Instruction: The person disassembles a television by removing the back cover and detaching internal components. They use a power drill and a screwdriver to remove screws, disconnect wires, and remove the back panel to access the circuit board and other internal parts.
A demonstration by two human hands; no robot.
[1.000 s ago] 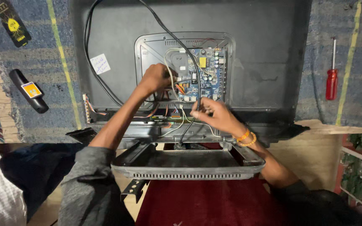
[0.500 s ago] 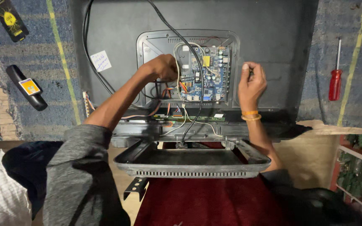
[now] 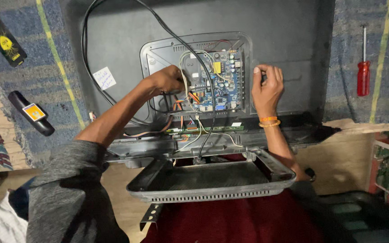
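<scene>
Flanking circuit board [image 3: 218, 87] | left hand [image 3: 167, 79] on wires, grip unclear | right hand [image 3: 266, 87] open beside it

Red-handled screwdriver [image 3: 363, 67], lying on blue rug [image 3: 32, 85] at right. Black handheld device with yellow label [image 3: 31, 113], left. Black flat tool with yellow emblem [image 3: 0, 39], upper left. Grey vented cover panel [image 3: 210, 182], foreground. Red cloth [image 3: 235, 225] beneath.

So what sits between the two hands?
Head view: the blue circuit board with its wires lies between the left hand and right hand.
</scene>
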